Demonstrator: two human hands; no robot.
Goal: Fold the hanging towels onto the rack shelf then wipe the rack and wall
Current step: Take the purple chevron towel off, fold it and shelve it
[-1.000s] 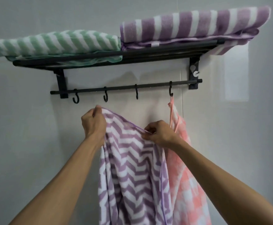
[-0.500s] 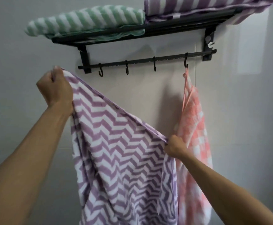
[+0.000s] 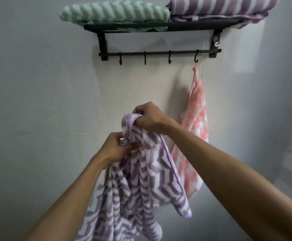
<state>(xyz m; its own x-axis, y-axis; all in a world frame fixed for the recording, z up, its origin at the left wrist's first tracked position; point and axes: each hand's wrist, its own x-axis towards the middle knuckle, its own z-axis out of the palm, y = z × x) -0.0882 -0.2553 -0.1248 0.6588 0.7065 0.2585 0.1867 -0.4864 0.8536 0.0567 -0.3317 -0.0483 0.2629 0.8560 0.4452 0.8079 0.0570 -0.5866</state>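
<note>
Both hands are up in front of the wall, working the purple zigzag towel (image 3: 141, 180) in mid-air, well below the rack (image 3: 159, 26). The right hand (image 3: 148, 117) has its fingers curled round a bunched edge at the top of the cloth. The left hand (image 3: 117, 148), lower and just to the left, pinches another gathered edge, so both are gripping the same towel. The rest of the cloth drops in loose folds between the forearms, one corner trailing low on the right.

This towel looks soft and limp, and probably light, since it sags wherever it isn't held. It has no stiffness to help a fold, so my guess is the corners and hemmed edges are the places to hold, pulled taut before it is doubled over. It is neither fragile nor slippery, just floppy.

Now the count. There are two folded towels on the shelf, a green striped towel (image 3: 114, 12) on the left and a purple striped towel (image 3: 220, 6) on the right, touching in the middle. One towel is in hand. One pink checked towel (image 3: 197, 119) hangs from the rightmost hook (image 3: 196, 58). That makes four towels and four hooks on the rail, three of them bare.
</note>
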